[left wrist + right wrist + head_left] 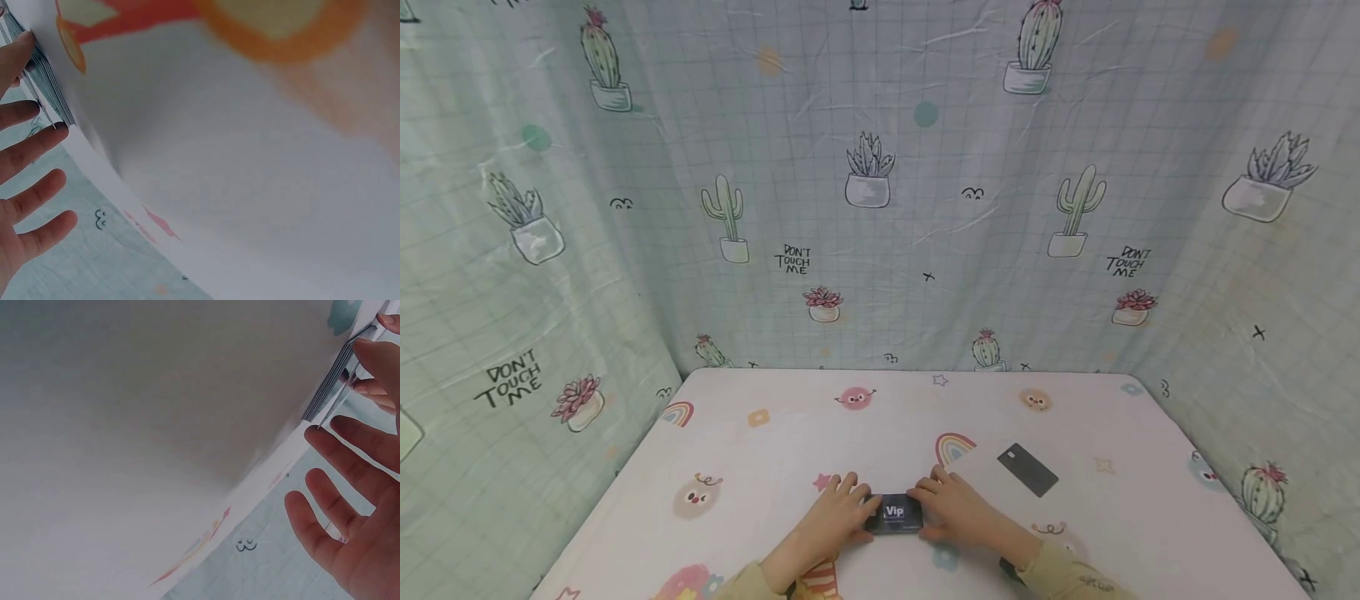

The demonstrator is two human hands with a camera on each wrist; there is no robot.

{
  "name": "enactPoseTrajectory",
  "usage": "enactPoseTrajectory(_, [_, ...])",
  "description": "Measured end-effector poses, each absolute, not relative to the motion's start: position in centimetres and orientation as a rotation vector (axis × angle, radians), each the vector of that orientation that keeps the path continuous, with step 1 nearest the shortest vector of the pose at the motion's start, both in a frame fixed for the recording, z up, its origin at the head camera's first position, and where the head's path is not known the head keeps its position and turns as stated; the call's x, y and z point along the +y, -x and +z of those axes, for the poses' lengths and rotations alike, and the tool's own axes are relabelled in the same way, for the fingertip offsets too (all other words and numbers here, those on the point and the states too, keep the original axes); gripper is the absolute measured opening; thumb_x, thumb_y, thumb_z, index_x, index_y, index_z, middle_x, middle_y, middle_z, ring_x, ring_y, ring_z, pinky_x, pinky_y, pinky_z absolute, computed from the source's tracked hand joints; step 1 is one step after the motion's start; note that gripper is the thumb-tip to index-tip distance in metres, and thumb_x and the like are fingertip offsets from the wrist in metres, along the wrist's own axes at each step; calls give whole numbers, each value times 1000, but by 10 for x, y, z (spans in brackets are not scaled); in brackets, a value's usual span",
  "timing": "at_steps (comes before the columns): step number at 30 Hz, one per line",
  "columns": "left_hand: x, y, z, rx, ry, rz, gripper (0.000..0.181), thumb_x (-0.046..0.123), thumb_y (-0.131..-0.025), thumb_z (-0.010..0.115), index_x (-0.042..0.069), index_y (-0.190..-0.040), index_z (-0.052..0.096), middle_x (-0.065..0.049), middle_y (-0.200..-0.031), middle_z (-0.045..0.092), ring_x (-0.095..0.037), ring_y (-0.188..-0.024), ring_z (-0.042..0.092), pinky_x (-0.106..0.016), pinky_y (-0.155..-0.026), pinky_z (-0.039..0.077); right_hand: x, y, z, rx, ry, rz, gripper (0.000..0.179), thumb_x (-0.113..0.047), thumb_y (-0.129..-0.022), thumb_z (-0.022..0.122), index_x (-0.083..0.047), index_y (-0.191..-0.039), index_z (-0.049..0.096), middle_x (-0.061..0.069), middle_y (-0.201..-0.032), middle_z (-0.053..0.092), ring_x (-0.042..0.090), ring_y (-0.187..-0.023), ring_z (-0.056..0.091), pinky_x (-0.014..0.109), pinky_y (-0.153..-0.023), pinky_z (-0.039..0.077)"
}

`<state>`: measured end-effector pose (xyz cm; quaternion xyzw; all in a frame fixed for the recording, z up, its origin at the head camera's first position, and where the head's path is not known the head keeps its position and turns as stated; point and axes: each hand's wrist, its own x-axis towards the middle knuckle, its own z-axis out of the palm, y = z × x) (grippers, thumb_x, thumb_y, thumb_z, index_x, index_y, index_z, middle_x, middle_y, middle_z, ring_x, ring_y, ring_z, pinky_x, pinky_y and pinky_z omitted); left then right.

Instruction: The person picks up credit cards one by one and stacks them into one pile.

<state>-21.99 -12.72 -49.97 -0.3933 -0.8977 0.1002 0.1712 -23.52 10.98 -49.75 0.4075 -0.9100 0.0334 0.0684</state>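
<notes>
A stack of dark cards (328, 384) lies on the table, its layered edges showing in both wrist views. Over it a thin gap sets apart a black card printed "Vip" (895, 515), tilted off the pile. My left hand (841, 510) grips this card's left end, thumb at the near side and a fingertip at the far corner. At the right end my right hand (953, 508) holds it likewise. The ring and little fingers of both hands are spread away from the pile.
A dark grey card with a chip (1027, 469) lies flat to the right of my right hand. Part of a dark object (1011, 570) shows beside the right sleeve. The white patterned table (775, 450) ends at a cactus-print curtain (880, 317) at the back and sides.
</notes>
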Motion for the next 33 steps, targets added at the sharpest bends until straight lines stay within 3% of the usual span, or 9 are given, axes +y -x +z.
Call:
enactPoseTrajectory(23, [-132, 225, -496, -2553, 1110, 286, 51, 54, -70, 62, 22, -109, 58, 5, -94, 58, -13, -85, 44, -26, -70, 34, 106, 241, -501, -2830, -1221, 91, 51, -48, -74, 64, -19, -116, 57, -9, -103, 57, 7, -86, 40, 26, -73, 42])
enactPoseTrajectory(33, [-131, 227, -497, -2606, 1122, 254, 49, 53, -71, 61, 21, -109, 58, 5, -94, 57, -12, -83, 42, -24, -69, 34, 106, 238, -499, -2871, -1186, 94, 51, -47, -74, 63, -20, -116, 56, -8, -103, 55, 8, -89, 41, 32, -78, 44])
